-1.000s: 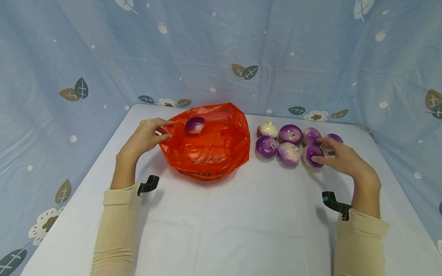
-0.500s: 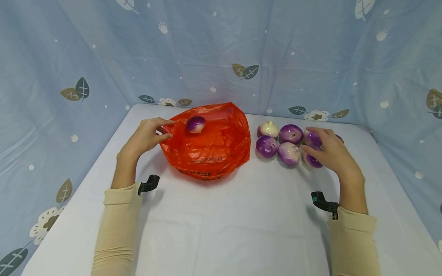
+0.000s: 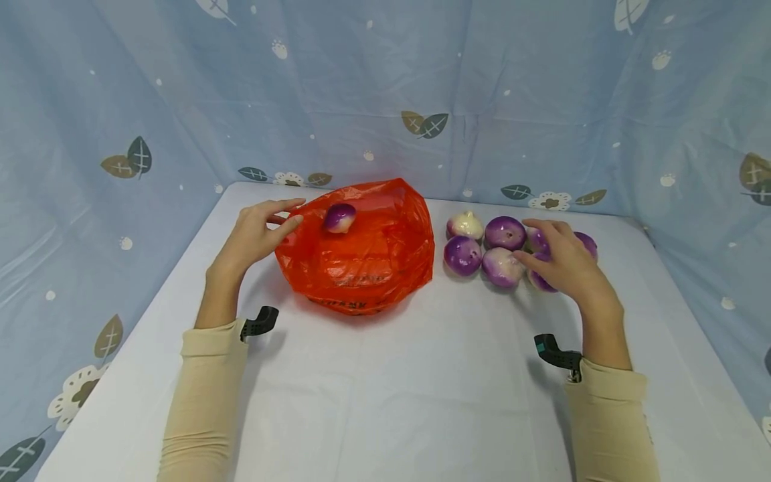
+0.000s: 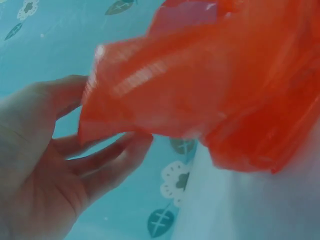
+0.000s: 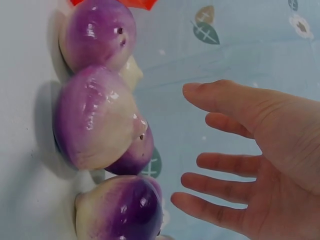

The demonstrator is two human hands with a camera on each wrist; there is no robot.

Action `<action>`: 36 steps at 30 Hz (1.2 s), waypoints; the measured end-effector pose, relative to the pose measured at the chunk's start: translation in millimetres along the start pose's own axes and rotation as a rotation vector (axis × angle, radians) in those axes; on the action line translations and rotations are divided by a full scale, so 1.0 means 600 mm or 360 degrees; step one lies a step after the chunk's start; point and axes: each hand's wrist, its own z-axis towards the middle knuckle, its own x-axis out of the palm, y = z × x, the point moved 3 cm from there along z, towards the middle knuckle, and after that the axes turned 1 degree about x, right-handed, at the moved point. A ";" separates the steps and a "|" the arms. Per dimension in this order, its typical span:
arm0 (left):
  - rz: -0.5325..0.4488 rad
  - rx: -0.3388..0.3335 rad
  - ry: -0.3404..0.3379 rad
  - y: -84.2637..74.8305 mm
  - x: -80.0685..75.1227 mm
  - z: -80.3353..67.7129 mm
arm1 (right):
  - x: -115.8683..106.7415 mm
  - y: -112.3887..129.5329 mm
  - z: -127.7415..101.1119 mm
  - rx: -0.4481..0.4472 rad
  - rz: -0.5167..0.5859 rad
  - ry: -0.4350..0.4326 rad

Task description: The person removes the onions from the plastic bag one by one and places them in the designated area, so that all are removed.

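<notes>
An orange-red plastic bag (image 3: 361, 268) stands with its mouth spread wide, with a purple-and-white turnip (image 3: 340, 218) against its left inner side. At the bag's left rim my left hand (image 3: 255, 231) touches the plastic (image 4: 155, 95); thumb and fingers are spread apart in the left wrist view. Over the right part of a cluster of turnips hovers my right hand (image 3: 566, 264), fingers apart and holding nothing. Its thumb is near a pale turnip (image 3: 502, 268). A purple turnip (image 5: 122, 210) shows beside the fingers in the right wrist view, with a gap between.
Several glossy turnips sit close together right of the bag, including a cream-tipped one (image 3: 466, 226) at the back and one (image 3: 587, 244) at the far right. A white cloth (image 3: 421, 388) covers the table. A blue patterned curtain (image 3: 337, 87) surrounds its back and sides.
My right hand has shifted left across the turnips, its thumb moving from the right-hand ones toward the pale one. The left hand has barely moved, its thumb lifting slightly.
</notes>
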 end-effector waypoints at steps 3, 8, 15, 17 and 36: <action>-0.0073 -0.0014 0.0031 0.009 0.009 0.003 | 0.001 0.003 0.001 -0.0028 0.0010 -0.0008; -0.0111 0.0048 0.0057 0.017 0.019 0.006 | 0.007 0.011 0.001 -0.0097 0.0042 -0.0028; -0.0076 0.0038 0.0055 0.020 0.020 0.005 | 0.015 0.033 0.003 -0.0142 0.0066 -0.0032; -0.0059 0.0034 0.0070 0.019 0.020 0.005 | 0.018 0.042 0.005 -0.0157 0.0067 -0.0025; -0.0047 0.0141 0.0198 0.004 0.028 0.006 | 0.063 0.157 0.035 -0.0487 0.0046 0.0049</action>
